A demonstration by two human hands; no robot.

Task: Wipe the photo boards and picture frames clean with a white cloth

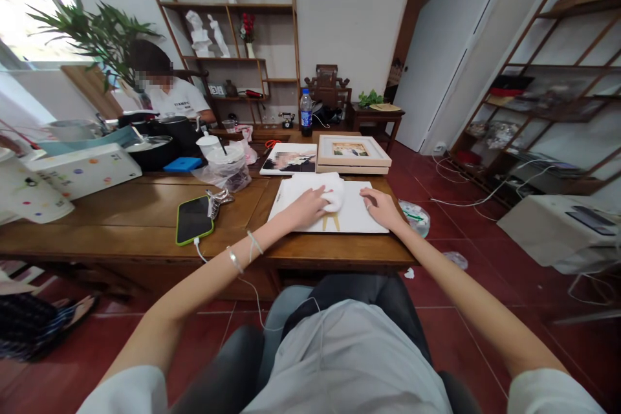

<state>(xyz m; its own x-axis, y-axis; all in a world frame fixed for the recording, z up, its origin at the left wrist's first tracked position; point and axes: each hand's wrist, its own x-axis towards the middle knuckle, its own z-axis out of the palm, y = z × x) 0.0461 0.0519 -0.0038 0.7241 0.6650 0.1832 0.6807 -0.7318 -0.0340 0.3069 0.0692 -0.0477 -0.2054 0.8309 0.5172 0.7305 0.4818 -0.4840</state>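
A flat white panel [359, 223] lies on the wooden table in front of me, with a tan, two-legged shape [331, 222] on its lower part. My left hand [308, 207] is closed on a wad of white cloth or tissue [334, 194], pressed against the panel's surface. At the panel's right side, my right hand [381, 206] rests on its edge with bent fingers apart and nothing in them. What lies under the white wad is hidden.
Behind the panel are a photo print [291, 160], a framed picture [354, 150] and a bottle [306, 113]. A charging phone [195, 220], plastic bag [228, 168] and pots [179, 132] occupy the left side, where another person [177, 97] sits. A clear tub [416, 218] is right.
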